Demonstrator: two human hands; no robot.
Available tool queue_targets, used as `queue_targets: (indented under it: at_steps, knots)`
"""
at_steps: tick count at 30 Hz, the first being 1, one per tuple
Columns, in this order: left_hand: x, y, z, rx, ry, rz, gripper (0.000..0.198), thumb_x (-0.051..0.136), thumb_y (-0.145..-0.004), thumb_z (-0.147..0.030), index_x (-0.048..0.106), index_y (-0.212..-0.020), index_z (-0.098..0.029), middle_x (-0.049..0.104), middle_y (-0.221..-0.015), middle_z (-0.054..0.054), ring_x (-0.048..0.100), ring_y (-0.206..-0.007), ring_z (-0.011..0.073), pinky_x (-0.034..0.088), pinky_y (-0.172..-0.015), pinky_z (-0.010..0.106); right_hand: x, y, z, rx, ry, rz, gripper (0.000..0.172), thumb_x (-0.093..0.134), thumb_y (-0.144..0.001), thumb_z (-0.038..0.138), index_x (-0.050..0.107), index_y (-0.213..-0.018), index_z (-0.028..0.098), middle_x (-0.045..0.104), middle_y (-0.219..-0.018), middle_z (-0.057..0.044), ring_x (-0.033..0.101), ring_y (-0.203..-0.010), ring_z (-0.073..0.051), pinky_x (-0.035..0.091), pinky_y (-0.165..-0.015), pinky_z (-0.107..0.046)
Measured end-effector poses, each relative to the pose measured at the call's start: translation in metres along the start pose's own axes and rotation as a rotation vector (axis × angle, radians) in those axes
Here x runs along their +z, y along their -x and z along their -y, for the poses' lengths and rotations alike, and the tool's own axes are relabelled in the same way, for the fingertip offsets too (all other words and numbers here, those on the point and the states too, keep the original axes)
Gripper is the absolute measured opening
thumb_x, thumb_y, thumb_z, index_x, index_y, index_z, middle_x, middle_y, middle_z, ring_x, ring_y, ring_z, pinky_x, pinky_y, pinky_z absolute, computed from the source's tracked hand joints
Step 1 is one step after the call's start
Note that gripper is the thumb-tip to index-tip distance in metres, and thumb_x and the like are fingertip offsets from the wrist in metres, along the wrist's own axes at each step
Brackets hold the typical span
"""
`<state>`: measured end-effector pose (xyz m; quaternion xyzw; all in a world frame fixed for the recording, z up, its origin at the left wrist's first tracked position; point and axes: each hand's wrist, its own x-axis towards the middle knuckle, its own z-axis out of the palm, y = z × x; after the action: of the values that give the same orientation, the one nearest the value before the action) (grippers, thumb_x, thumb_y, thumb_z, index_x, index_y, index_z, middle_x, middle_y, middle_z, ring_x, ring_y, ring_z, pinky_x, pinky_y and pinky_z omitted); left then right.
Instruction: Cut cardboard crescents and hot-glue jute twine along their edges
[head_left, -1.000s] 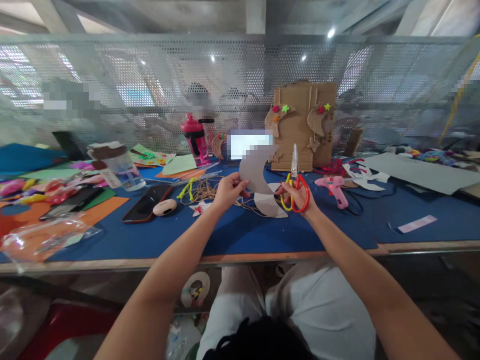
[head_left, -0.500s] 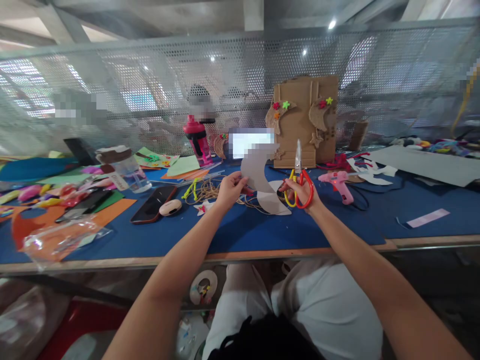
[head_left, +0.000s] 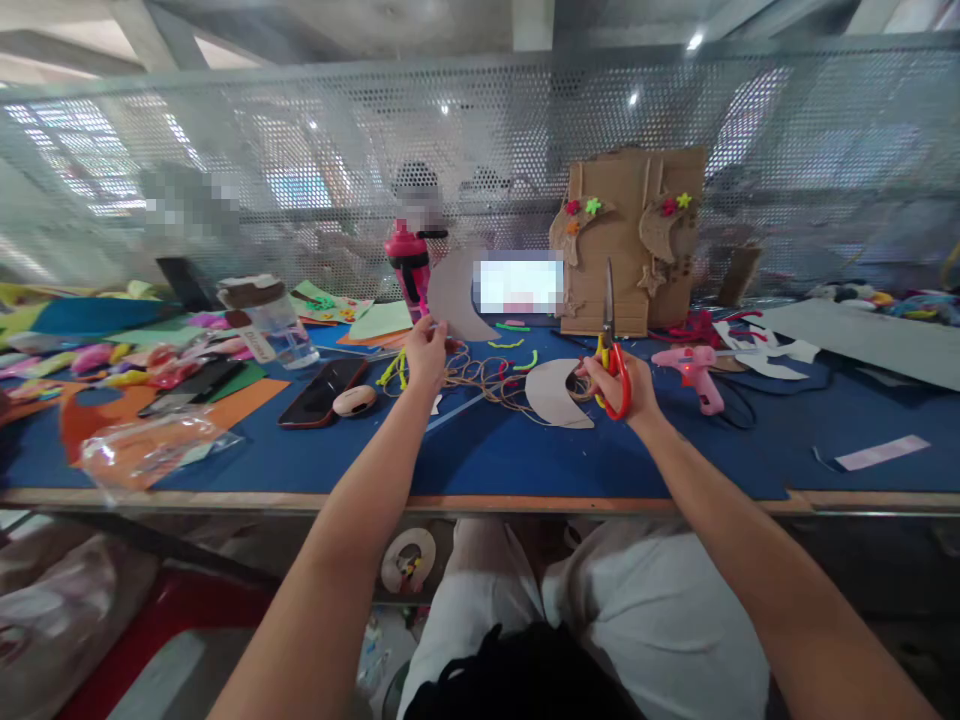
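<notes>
Between the fingers of my left hand (head_left: 427,352) is a grey crescent-shaped card cutout (head_left: 459,300), held up in front of the pink bottle (head_left: 409,262). My right hand (head_left: 634,388) grips scissors (head_left: 613,375) with red and yellow handles, their blades pointing up and away from me. Just left of the scissors, a second grey crescent cutout (head_left: 551,392) lies on the blue table, near my right fingertips. Brown twine (head_left: 484,378) is heaped between my hands, with short coloured pieces behind it.
Cardboard (head_left: 607,240) with decorated crescents stands at the back beside a lit screen (head_left: 520,285). A pink glue gun (head_left: 697,375) lies right. On the left are a phone (head_left: 322,395), a water bottle (head_left: 270,320), a plastic bag (head_left: 154,448) and coloured papers.
My left hand has moved left with its crescent, away from the other cutout, uncovering twine and coloured pieces. My right hand keeps the scissors. The view has shifted slightly.
</notes>
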<state>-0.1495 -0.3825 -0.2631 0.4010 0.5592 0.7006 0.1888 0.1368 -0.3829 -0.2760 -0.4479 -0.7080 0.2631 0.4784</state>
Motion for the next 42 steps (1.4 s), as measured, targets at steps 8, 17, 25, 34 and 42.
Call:
queue_targets:
  at_steps: [8, 17, 25, 34, 42]
  knots:
    - [-0.042, -0.034, 0.022, -0.051, -0.430, -0.220, 0.022, 0.050, -0.091, -0.029, 0.058, -0.103, -0.013, 0.062, -0.080, 0.001, 0.059, -0.066, 0.0114, 0.050, -0.064, 0.028, 0.001, -0.004, -0.011, -0.010, -0.047, -0.027, 0.038, 0.052, -0.079, 0.050, 0.066, -0.071, 0.016, 0.066, -0.056, -0.003, 0.058, -0.043, -0.014, 0.047, -0.047, -0.025]
    - [-0.041, -0.019, 0.008, 0.158, -0.808, -0.051, 0.029, 0.049, -0.084, -0.019, 0.059, -0.110, -0.013, 0.053, -0.124, 0.017, 0.054, -0.109, 0.0295, 0.044, -0.082, 0.035, 0.000, -0.003, -0.007, -0.019, -0.093, -0.037, 0.038, 0.053, -0.079, 0.050, 0.067, -0.071, 0.015, 0.061, -0.049, -0.002, 0.054, -0.039, -0.012, 0.045, -0.042, -0.023]
    - [0.047, 0.059, 0.008, 0.406, -0.802, 0.586, 0.058, 0.065, -0.072, -0.052, 0.060, -0.116, -0.016, 0.067, -0.105, 0.010, 0.060, -0.100, 0.0250, 0.043, -0.088, 0.033, 0.001, 0.000, 0.001, -0.036, -0.118, -0.075, 0.034, 0.056, -0.076, 0.050, 0.060, -0.071, 0.016, 0.070, -0.069, -0.006, 0.058, -0.043, -0.013, 0.046, -0.042, -0.024]
    - [0.060, 0.066, 0.019, 0.334, -0.592, 0.597, 0.066, 0.082, -0.051, -0.023, 0.060, -0.112, -0.012, 0.065, -0.106, 0.013, 0.056, -0.108, 0.0288, 0.035, -0.101, 0.041, 0.001, 0.000, 0.002, -0.074, -0.175, -0.126, 0.025, 0.060, -0.073, 0.042, 0.060, -0.071, 0.017, 0.071, -0.073, -0.006, 0.062, -0.049, -0.014, 0.050, -0.049, -0.025]
    - [0.041, 0.045, 0.010, 0.156, -0.114, 0.414, 0.020, 0.065, -0.073, -0.031, 0.067, -0.085, -0.015, 0.067, -0.075, 0.003, 0.060, -0.067, 0.0128, 0.049, -0.065, 0.026, 0.000, -0.004, -0.003, -0.067, -0.259, -0.249, 0.020, 0.055, -0.078, 0.039, 0.057, -0.074, 0.019, 0.071, -0.075, -0.004, 0.058, -0.046, -0.010, 0.048, -0.045, -0.022]
